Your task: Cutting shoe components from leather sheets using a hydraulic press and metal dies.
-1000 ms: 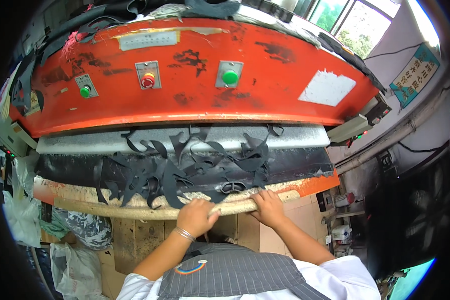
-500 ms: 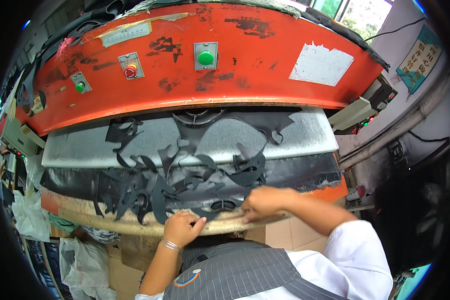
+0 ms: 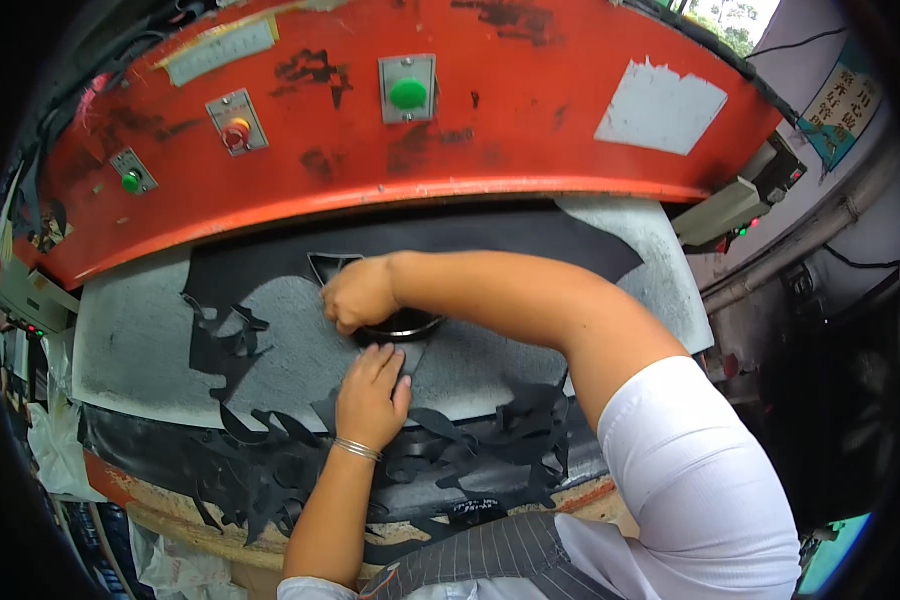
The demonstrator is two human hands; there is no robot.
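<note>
A black sheet of thin material, with curved cutouts along its near edge, lies across the pale grey cutting board. My right hand reaches over the board and is closed on a metal cutting die. The die is a curved, hoop-like frame with a pointed part at its far left, and my hand hides some of it. Just in front of it, my left hand rests with fingers extended, their tips close to the die's near rim. Black offcuts hang over the board's near edge.
An orange press head spans the far side, with green buttons and a red stop button. Control boxes with small lights flank it, one at the right. White plastic bags sit at the lower left.
Both hands have moved from the near edge onto the board, and the right now grips the cutting die. My view has shifted forward. The black sheet and scraps on the board have shifted.
</note>
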